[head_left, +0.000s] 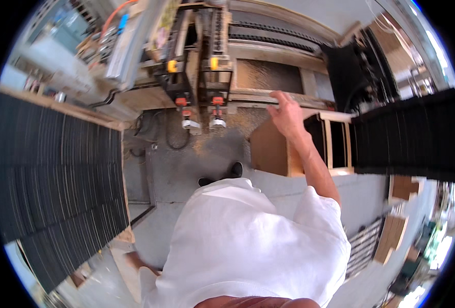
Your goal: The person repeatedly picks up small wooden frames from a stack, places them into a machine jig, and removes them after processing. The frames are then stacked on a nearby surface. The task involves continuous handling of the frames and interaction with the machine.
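My right hand (286,114) is held out ahead with its fingers apart, and nothing shows in it. It is nearest to the pale wooden rail (255,96) of a machine and appears above a brown wooden box (271,146); whether it touches either I cannot tell. My left hand (134,260) hangs low at my left side, smeared by motion, so its fingers cannot be made out. Left of the rail stand two dark metal machine arms (217,77) with yellow and red parts, their ends pointing toward me.
A tall stack of dark thin panels (58,174) stands on my left, with another dark stack (407,136) on my right. Sawdust lies on the grey floor (212,149) below the machine. A dark cable (176,146) lies there too. Farther right are cardboard-coloured boxes (391,236).
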